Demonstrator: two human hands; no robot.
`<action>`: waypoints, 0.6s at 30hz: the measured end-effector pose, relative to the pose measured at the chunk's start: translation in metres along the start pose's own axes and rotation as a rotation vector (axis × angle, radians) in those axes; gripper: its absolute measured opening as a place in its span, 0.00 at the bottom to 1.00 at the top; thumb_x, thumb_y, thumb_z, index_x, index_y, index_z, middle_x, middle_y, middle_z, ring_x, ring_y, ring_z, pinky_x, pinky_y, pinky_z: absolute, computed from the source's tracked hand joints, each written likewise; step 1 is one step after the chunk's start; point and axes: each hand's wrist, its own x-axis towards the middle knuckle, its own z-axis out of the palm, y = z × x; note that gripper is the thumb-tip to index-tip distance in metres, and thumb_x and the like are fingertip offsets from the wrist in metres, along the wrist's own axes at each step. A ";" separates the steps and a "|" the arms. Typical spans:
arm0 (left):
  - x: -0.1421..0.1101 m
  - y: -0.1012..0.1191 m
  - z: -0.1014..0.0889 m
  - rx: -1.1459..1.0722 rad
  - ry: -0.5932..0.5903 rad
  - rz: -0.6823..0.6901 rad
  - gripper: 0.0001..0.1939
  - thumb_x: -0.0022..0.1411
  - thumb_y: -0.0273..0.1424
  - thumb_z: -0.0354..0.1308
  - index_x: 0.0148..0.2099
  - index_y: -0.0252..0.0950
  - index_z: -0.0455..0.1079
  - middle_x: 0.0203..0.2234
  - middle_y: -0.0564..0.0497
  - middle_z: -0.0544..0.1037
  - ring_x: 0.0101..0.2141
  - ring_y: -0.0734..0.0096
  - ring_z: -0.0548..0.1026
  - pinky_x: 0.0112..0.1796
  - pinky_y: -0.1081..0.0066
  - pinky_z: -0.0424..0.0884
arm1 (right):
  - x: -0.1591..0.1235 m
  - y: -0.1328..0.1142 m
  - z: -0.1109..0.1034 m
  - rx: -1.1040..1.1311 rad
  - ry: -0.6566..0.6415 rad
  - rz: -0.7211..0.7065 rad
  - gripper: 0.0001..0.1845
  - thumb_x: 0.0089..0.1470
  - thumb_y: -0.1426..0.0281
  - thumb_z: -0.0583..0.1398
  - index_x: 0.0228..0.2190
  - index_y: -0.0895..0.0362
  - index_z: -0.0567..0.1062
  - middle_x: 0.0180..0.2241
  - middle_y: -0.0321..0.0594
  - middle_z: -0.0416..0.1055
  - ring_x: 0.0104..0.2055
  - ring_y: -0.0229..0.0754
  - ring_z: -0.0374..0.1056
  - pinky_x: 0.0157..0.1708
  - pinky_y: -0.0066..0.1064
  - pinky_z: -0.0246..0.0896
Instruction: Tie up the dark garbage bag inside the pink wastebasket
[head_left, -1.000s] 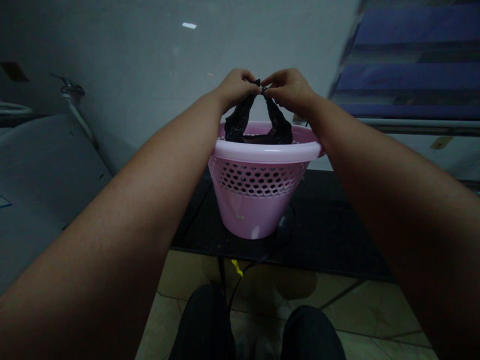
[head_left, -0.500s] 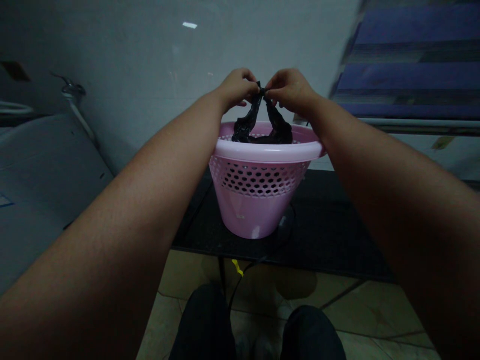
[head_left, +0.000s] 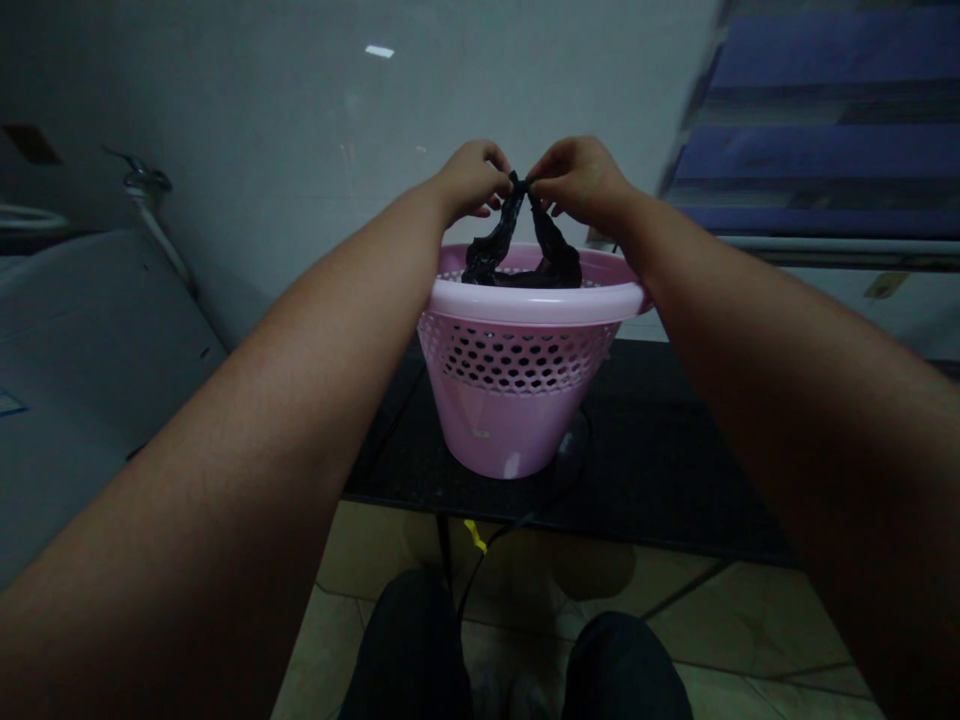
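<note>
Both of my hands meet above a pink plastic basket (head_left: 517,420), which stands upright on a black bench. My left hand (head_left: 480,178) pinches one end of a black plastic bag (head_left: 553,250) where its handles come together. My right hand (head_left: 577,180) pinches the bag from the other side, the fingertips close to those of the left. From that joined point, two twisted strips of the bag slope down into the basket, leaving a triangular gap. The lower part of the bag is hidden behind the basket's rim, though dark shows through its holes.
The black bench (head_left: 660,450) runs to the right under the basket. A grey appliance (head_left: 90,330) stands at left, near a wall tap (head_left: 146,180). Blue-purple slatted panels (head_left: 817,150) hang at upper right. A cord with a yellow tag (head_left: 475,536) dangles below the bench edge.
The pinched top of the bag has shifted very slightly left and down with my left fingers. The basket and my right arm stay nearly still.
</note>
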 end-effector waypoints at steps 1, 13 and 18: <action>0.000 0.000 0.000 -0.001 0.001 -0.001 0.10 0.40 0.22 0.56 0.25 0.41 0.61 0.22 0.53 0.70 0.29 0.66 0.68 0.34 0.64 0.64 | 0.000 0.000 0.000 0.015 0.002 -0.004 0.07 0.45 0.80 0.55 0.26 0.60 0.73 0.27 0.45 0.70 0.28 0.43 0.67 0.29 0.34 0.62; -0.004 0.010 -0.001 0.180 -0.056 -0.076 0.08 0.49 0.18 0.53 0.30 0.36 0.63 0.24 0.52 0.67 0.30 0.72 0.68 0.33 0.71 0.63 | 0.001 -0.002 -0.001 -0.030 0.021 0.047 0.09 0.47 0.81 0.55 0.27 0.60 0.74 0.24 0.41 0.70 0.24 0.38 0.65 0.19 0.23 0.56; -0.002 0.008 -0.001 0.220 -0.060 -0.061 0.07 0.50 0.18 0.53 0.31 0.35 0.64 0.24 0.52 0.66 0.29 0.73 0.67 0.32 0.72 0.63 | 0.001 0.000 0.000 -0.037 0.018 0.016 0.08 0.47 0.80 0.55 0.25 0.60 0.74 0.24 0.42 0.69 0.24 0.39 0.66 0.19 0.24 0.55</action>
